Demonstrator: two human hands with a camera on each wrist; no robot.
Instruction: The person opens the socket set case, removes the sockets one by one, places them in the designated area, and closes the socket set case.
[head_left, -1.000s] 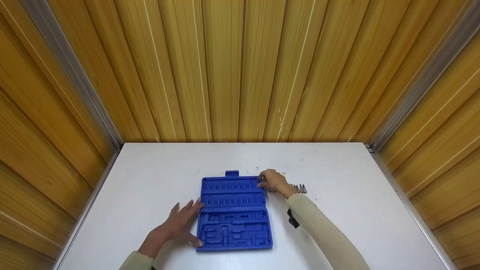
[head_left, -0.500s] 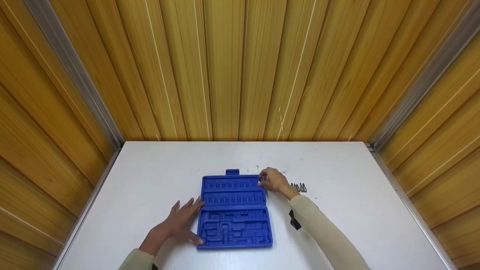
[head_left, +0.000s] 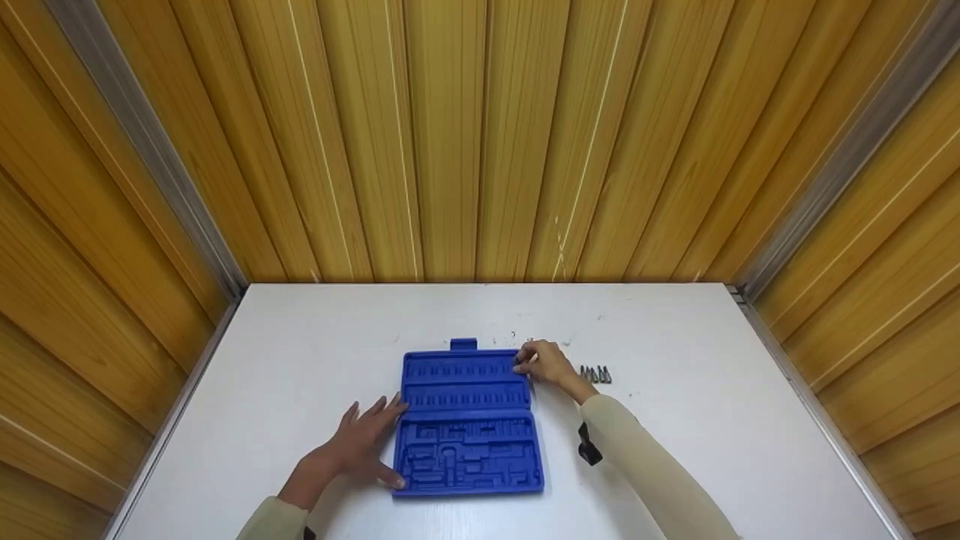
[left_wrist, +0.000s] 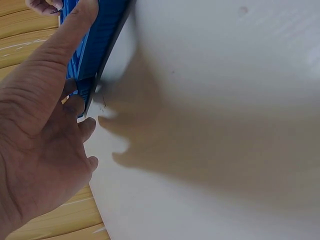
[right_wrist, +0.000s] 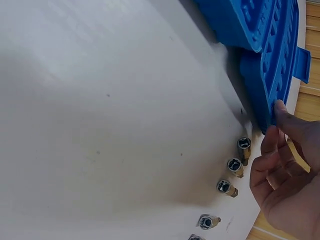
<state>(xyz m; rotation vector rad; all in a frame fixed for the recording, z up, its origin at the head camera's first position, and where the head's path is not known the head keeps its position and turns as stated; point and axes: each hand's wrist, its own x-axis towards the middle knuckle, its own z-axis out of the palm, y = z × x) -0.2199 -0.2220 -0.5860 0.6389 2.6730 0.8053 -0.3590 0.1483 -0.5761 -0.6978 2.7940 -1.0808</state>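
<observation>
A blue moulded tool case (head_left: pixel 466 415) lies unfolded on the white table, its recessed slots facing up. My left hand (head_left: pixel 364 448) is spread along the case's left side, with thumb and fingertips touching the edge. In the left wrist view the thumb of that left hand (left_wrist: pixel 47 120) presses on the case rim (left_wrist: pixel 102 42). At the upper right corner, my right hand (head_left: pixel 553 363) pinches a small dark piece, apparently a bit socket, mostly covered by the fingers. The right wrist view has the right thumb (right_wrist: pixel 282 111) over the corner slot of the case (right_wrist: pixel 256 85).
Several metal bit sockets (right_wrist: pixel 227 187) lie in a row on the table, right of the case and near the right wrist. A latch tab (head_left: pixel 463 344) juts from the case's far edge. Wood-patterned walls (head_left: pixel 480 150) enclose the table at the back and sides.
The right fingertips shift only slightly at the case's upper right corner, still pinching the small piece. My left hand and the case keep their places.
</observation>
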